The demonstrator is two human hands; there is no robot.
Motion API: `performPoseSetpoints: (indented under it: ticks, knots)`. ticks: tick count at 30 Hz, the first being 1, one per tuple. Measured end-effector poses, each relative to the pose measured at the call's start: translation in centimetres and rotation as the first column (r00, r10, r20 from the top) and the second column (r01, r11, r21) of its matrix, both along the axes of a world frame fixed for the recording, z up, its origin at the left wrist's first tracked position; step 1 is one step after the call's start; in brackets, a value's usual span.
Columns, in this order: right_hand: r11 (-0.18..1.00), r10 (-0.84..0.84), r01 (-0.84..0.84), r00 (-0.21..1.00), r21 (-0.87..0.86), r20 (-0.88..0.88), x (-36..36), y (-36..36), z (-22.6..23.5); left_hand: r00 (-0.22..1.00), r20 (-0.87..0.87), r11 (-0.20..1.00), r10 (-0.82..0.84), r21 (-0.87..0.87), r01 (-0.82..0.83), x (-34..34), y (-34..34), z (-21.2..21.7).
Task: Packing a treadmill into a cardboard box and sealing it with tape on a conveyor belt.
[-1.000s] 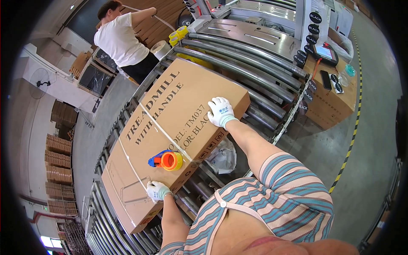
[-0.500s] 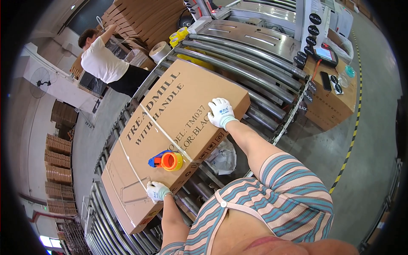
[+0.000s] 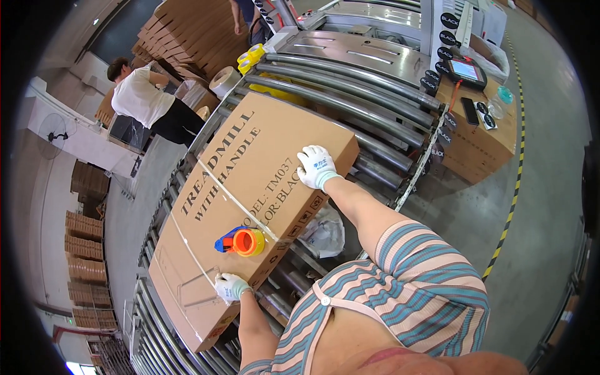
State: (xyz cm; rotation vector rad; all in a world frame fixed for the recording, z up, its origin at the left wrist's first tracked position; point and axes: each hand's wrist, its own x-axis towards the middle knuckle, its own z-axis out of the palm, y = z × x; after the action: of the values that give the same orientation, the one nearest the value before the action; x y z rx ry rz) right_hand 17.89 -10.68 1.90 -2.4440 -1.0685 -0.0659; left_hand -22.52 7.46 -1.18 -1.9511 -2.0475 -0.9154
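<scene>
Since the earlier frame, a co-worker in a white shirt (image 3: 140, 100) is holding an arm lower on the far left, and a second person in dark clothing (image 3: 244, 15) is coming into view at the far end. Stacks of flat brown cardboard (image 3: 84, 256) are standing along the left wall. Right of them, a long brown treadmill carton (image 3: 297, 128) is lying flat on a roller conveyor (image 3: 375, 150), with pale straps (image 3: 237, 199) running across its top. On its near left part, the gloved left hand (image 3: 232, 287) is resting palm down, loosely open, pressing on the carton but grasping nothing. Just beyond it, an orange, yellow and blue tape dispenser (image 3: 248, 242) is sitting on the carton near the near edge. Farther right, the gloved right hand (image 3: 317, 166) is lying open on the carton top, also grasping nothing. At the far right, a black phone (image 3: 469, 110) is lying on another cardboard box (image 3: 478, 150).
</scene>
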Motion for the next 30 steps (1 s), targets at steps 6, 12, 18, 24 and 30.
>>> performPoseSetpoints:
  ticks: [6, 12, 18, 24, 30]
  knots:
    - [1.000, -0.001, 0.001, 1.000, -0.002, 0.020, 0.2, 0.0, -0.5, 0.999, -0.022, 0.999, 0.026, -0.035, -0.027, 0.4, -0.2, 0.3]
    - [1.000, 0.019, -0.019, 1.000, 0.004, 0.018, 0.1, -0.3, -0.2, 0.999, -0.040, 1.000, 0.028, -0.007, -0.029, 0.6, -1.0, 0.8]
    - [0.999, 0.035, -0.036, 0.998, 0.012, 0.051, -0.2, 0.1, -0.2, 0.997, -0.063, 0.999, 0.043, 0.012, -0.042, 0.0, -1.1, 0.7]
    - [0.996, 0.022, -0.034, 0.991, 0.087, 0.133, 0.5, 0.1, -1.2, 1.000, 0.007, 1.000, -0.017, -0.026, 0.017, 0.3, -0.1, -0.1]
    - [0.994, 0.013, -0.025, 0.994, 0.104, 0.111, 0.4, 0.7, -2.0, 0.998, 0.055, 0.999, -0.014, -0.052, 0.017, 0.4, -0.3, 0.6]
